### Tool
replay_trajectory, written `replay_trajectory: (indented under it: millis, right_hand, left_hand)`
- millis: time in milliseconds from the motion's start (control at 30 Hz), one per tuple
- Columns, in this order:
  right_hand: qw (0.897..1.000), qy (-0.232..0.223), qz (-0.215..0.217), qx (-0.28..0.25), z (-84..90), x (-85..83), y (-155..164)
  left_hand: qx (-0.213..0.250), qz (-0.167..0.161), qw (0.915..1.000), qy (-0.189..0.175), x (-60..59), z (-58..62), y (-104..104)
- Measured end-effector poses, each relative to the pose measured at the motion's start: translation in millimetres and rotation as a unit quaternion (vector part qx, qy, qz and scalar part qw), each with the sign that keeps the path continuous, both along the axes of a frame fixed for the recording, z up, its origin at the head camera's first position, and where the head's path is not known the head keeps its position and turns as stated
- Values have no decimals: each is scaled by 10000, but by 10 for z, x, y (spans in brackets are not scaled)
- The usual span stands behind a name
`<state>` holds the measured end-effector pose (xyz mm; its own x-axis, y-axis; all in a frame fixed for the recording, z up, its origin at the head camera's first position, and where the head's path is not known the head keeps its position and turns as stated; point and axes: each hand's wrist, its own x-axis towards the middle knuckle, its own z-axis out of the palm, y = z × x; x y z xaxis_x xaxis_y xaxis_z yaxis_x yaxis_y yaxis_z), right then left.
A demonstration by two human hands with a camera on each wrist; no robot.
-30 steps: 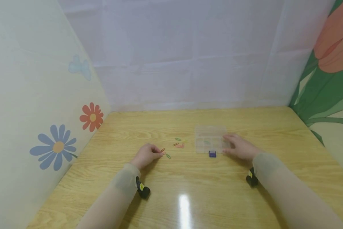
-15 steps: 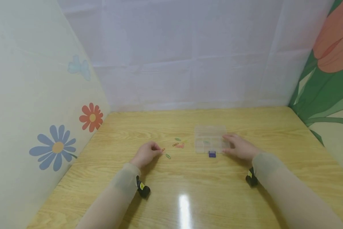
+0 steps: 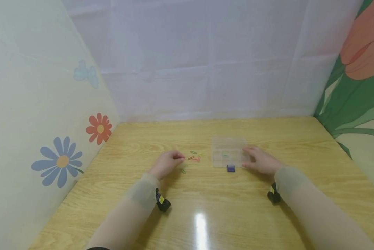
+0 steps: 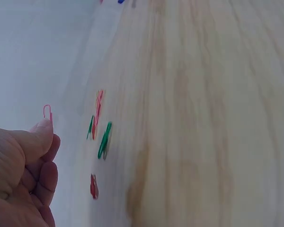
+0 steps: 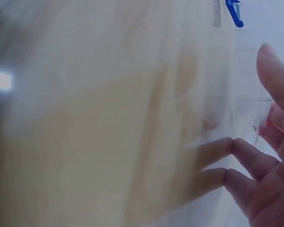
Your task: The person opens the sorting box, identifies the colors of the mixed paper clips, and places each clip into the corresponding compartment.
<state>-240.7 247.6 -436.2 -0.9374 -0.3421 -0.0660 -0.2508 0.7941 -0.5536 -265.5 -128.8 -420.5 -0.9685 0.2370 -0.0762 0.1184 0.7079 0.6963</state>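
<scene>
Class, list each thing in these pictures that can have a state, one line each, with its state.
left hand: pinches a pink paper clip, lifted off the table.
right hand: fingers rest on the clear box.
clear box: lid open, blue latch at the near edge.
loose paper clips: lying flat on the table.

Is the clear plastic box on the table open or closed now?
Cannot tell. The clear box lies flat with its blue latch toward the person, and the right hand rests against it; its lid is not distinguishable.
</scene>
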Motion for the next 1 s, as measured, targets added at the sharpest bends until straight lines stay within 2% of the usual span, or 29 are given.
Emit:
replay_trajectory:
  millis: [200,433,567,733,1000]
  right_hand:
    - [10000,-5,10,-12,19,15,-10]
    - [10000,47,29,-22,16,21,-8]
    - [9999,103,95,-26,6,19,-2]
    - [9999,66,81,-4,5,17,-3]
    - [10000,44,49,31,-6,2,-6]
  left_hand:
    - [-33,-241,9997,104,-30,51,186]
    - [59,-441,9987,251,-108,57,446]
    - [182,-534,9984,51,-136,62,570]
    - [105,-571,9983,-6,-172,68,711]
    - [-245,-497,9979,342,-215,64,892]
